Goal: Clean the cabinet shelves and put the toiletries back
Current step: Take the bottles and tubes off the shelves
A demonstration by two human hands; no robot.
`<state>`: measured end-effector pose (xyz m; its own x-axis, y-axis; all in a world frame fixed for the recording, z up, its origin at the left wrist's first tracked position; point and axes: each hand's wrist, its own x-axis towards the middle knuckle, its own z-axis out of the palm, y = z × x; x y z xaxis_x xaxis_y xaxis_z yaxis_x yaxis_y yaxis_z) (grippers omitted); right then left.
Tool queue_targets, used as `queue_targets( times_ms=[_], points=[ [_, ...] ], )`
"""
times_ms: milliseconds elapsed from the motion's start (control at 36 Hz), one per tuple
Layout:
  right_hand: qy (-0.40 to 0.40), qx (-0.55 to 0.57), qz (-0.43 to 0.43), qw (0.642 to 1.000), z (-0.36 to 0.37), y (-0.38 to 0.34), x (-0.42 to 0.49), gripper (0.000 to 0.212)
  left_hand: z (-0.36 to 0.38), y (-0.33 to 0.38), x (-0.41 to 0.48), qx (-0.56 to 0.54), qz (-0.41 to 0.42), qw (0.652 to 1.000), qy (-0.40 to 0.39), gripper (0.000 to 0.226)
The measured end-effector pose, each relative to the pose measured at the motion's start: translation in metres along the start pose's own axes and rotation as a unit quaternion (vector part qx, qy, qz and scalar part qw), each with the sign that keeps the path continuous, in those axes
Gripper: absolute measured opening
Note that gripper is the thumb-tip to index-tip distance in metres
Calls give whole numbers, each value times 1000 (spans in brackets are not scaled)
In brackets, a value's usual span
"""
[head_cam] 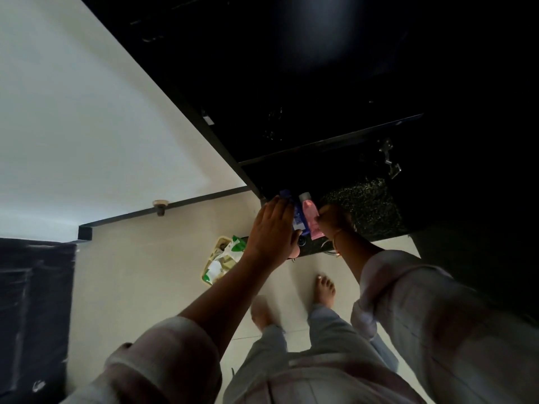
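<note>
A dark cabinet fills the upper right, with a speckled black shelf (367,205) at hand height. My left hand (272,231) wraps around a blue bottle (299,220) at the shelf's front left corner. Beside it stands a pink bottle (310,218) with a grey cap, and my right hand (334,220) grips its right side. Both bottles lean slightly and touch each other. The blue bottle's lower part is hidden by my left hand.
The white cabinet door (96,118) hangs open on the left, with a small knob (160,206) on its edge. A green and white packet (223,259) lies on the pale tiled floor below. My bare feet (323,290) stand close to the cabinet. A metal hinge (389,158) shows inside.
</note>
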<state>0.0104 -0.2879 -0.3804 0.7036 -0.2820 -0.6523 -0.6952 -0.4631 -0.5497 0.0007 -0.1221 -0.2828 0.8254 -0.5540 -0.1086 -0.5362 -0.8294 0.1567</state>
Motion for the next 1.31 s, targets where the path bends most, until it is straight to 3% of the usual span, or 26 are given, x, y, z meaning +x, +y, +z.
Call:
queue_targets(
  times_ms=[195,389,528,667,889,1306],
  points=[
    [21,-18,-26,999,-17,-9,-15,23,-7,2,-1,3,8,1000,10,72],
    [135,-129,-126,974,-36,-26,-54,31,-29,6,1,6,16,999,34,74],
    [249,-228,-230,913,-53,-34,-96,47,-53,6,-1,18,11,998,57,78],
    [349,-253,-318,844,-81,-61,-140,56,-88,6,0,52,34,992,113,83],
    [490,-259,-344,758,-131,-113,-191,66,-162,23,12,84,63,961,258,71],
    [623,-177,-378,661,-243,-225,-272,72,-322,58,44,90,79,878,464,62]
  ],
)
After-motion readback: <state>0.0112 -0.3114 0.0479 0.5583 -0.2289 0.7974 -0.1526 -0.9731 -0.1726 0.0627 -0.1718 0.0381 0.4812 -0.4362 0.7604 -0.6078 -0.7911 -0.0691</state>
